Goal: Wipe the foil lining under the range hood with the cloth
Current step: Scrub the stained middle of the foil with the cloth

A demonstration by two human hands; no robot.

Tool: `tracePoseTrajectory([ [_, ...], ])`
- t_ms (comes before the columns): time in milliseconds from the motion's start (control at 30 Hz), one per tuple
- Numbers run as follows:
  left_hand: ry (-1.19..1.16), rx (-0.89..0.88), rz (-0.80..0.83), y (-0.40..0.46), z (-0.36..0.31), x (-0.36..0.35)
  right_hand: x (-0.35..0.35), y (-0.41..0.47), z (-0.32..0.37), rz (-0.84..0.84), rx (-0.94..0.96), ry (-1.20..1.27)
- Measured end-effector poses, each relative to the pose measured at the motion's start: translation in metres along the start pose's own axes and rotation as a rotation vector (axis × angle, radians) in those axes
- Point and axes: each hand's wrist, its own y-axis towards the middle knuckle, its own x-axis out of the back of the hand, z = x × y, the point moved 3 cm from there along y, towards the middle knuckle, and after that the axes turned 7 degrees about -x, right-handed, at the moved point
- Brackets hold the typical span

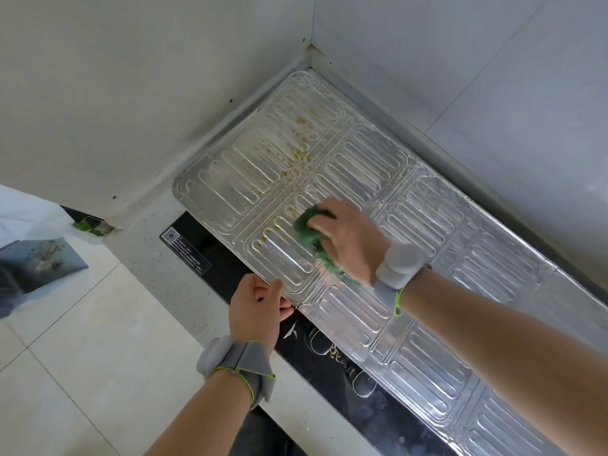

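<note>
- My right hand (348, 240) was curled over the green cloth (309, 227), fingers bunched round it and pressing it flat onto the foil lining (427, 258). I held it wadded rather than spread, I think, so the pressure landed on one small patch of grease at a time.
- The cloth sat near the middle of the sheet's left half, just below the band of yellow-brown grease spots (297, 149). Part of it trailed back under my palm towards the wrist.
- My left hand (258, 309) pinched the near edge of the foil, thumb on top and fingers tucked underneath, right where the sheet overhangs the black glass cooktop (230, 268). The sheet looked thin and loose, so I judged it would slide or buckle under the rubbing unless that edge was held.
- The foil lay flat on the counter, pushed up into the corner where the two white walls (131, 93) meet. Its long axis ran from that far corner down towards the lower right of my view, following the back wall.
- The embossed ribs ran across that axis in most panels — so wiping along them would suit the grooves better than going across.
- Most staining still lay beyond the cloth, up towards the corner — by my reckoning the wiping was far from finished.
- Both wrists wore grey bands (237, 363).
</note>
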Motion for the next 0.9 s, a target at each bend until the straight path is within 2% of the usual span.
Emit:
tracePoseTrajectory([
  [100, 0.014, -0.010, 0.003, 0.000, 0.000, 0.001, 0.004, 0.014, -0.017, -0.153, -0.199, 0.026],
  [167, 0.018, -0.009, 0.002, 0.000, -0.001, 0.000, -0.004, 0.016, -0.007, -0.128, -0.206, 0.015],
  [367, -0.001, 0.009, 0.002, 0.002, -0.001, -0.002, -0.023, -0.015, 0.049, 0.087, 0.163, 0.036],
  [433, -0.013, 0.017, 0.018, 0.001, -0.001, -0.001, -0.023, -0.022, 0.048, 0.142, 0.221, -0.002],
  [500, -0.024, 0.020, 0.030, 0.001, -0.002, 0.000, -0.016, -0.018, 0.033, 0.088, 0.145, -0.013],
  [600, -0.041, 0.035, 0.048, 0.001, -0.004, 0.000, -0.003, -0.007, 0.004, -0.076, -0.076, 0.016],
  [667, -0.057, 0.052, 0.054, 0.001, -0.004, -0.002, -0.002, -0.008, 0.003, -0.092, -0.118, 0.006],
  [900, -0.092, 0.086, 0.030, 0.004, 0.000, -0.003, -0.029, -0.046, 0.050, 0.117, 0.191, 0.031],
])
